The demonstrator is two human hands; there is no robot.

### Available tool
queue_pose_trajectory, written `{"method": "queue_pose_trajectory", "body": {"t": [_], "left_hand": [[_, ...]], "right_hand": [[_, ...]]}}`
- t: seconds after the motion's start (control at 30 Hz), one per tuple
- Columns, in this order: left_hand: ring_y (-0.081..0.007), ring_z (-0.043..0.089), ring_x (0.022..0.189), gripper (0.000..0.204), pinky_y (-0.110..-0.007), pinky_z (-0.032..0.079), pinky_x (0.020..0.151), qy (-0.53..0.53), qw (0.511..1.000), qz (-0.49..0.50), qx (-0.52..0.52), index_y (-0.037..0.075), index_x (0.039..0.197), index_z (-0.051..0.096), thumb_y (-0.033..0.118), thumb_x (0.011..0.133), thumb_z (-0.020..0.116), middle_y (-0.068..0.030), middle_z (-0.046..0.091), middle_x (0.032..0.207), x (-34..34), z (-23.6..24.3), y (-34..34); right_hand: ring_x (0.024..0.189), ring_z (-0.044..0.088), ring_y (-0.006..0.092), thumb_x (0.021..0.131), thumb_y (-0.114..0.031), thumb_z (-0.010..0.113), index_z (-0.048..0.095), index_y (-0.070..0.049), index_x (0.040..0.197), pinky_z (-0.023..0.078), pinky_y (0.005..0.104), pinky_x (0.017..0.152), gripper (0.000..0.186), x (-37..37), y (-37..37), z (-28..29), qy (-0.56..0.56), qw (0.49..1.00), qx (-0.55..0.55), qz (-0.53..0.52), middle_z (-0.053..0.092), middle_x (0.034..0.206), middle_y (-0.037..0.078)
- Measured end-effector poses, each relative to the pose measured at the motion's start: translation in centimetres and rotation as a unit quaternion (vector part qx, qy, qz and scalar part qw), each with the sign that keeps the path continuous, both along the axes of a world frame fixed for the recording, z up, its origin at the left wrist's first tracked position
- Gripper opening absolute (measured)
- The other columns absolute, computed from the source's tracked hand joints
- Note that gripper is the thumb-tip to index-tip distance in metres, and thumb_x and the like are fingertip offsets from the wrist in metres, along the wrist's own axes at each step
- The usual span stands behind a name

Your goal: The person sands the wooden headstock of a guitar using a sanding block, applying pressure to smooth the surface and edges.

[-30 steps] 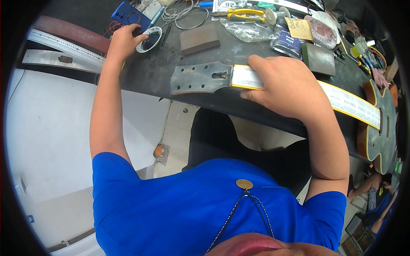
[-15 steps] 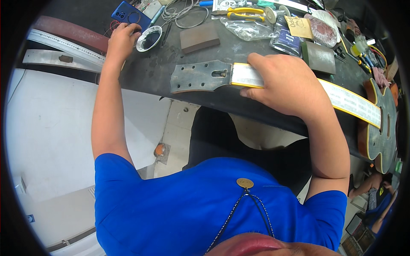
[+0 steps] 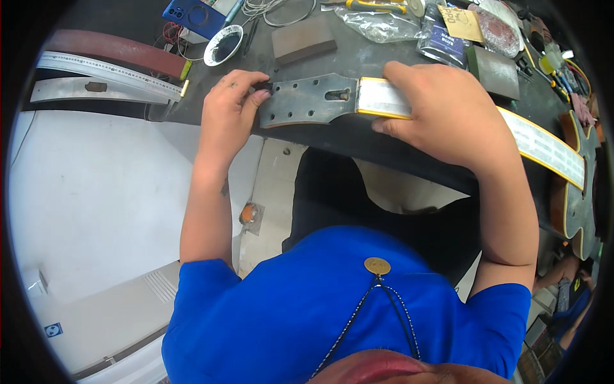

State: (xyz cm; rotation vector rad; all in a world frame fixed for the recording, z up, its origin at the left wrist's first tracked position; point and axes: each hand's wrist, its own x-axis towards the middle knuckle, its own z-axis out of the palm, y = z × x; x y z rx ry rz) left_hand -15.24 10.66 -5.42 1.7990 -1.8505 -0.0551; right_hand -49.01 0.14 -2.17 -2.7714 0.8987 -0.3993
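A grey guitar headstock (image 3: 307,109) with several holes lies along the bench's near edge, joined to a neck (image 3: 543,144) with white-covered top and yellow edges, running right to the grey guitar body (image 3: 575,205). My right hand (image 3: 448,112) grips the neck just beside the headstock, thumb underneath. My left hand (image 3: 227,115) is at the headstock's left end, thumb and fingertips pinched on a small dark thing, too small to make out. Beyond it sits a white bowl (image 3: 224,45) with dark contents.
A grey-brown block (image 3: 304,40), blue phone (image 3: 192,16), pliers (image 3: 374,6), plastic bags and a metal-topped block (image 3: 495,77) crowd the bench (image 3: 384,57). A red curved bar (image 3: 115,48) and steel straightedges (image 3: 96,91) lie at the left. Another person's leg (image 3: 553,275) shows at lower right.
My left hand has come down and right from beside the bowl to the headstock's left end. The whole view has shifted slightly, with my right hand still on the neck.
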Motion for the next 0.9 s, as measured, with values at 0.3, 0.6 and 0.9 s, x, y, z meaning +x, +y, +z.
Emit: {"method": "queue_pose_trajectory", "body": {"t": [0.3,0.6,0.9], "left_hand": [[-0.0285,0.078,0.113,0.033,-0.037,0.061,0.097,-0.033,0.999,-0.037,0.010,0.005,0.133,0.083,-0.002,0.100,0.078,-0.0126,0.081,0.124,0.5,0.3,0.9],[-0.0300,0.080,0.106,0.023,-0.037,0.060,0.095,-0.056,0.998,-0.043,-0.004,0.001,0.121,0.082,-0.001,0.098,0.081,-0.0128,0.083,0.118,-0.5,1.2,-0.3],[-0.0315,0.078,0.100,0.021,-0.037,0.060,0.093,-0.057,0.997,-0.045,0.033,-0.001,0.113,0.079,-0.005,0.093,0.076,-0.0123,0.080,0.111,-0.3,1.6,0.5]], "right_hand": [[0.097,0.079,0.0434,0.093,-0.038,0.089,0.072,-0.003,0.106,0.062,0.0549,0.088,0.042,-0.2,-0.2,-0.6,-0.008,1.000,-0.015,0.000,0.079,0.095,0.021],[0.097,0.079,0.0433,0.093,-0.037,0.088,0.073,-0.003,0.107,0.063,0.0538,0.089,0.040,-0.1,-0.2,-0.7,-0.009,1.000,-0.015,-0.008,0.080,0.096,0.022],[0.096,0.080,0.0434,0.094,-0.036,0.087,0.074,-0.002,0.108,0.064,0.0536,0.089,0.039,0.0,-0.2,-0.6,-0.001,1.000,-0.005,-0.011,0.080,0.095,0.023]]}}
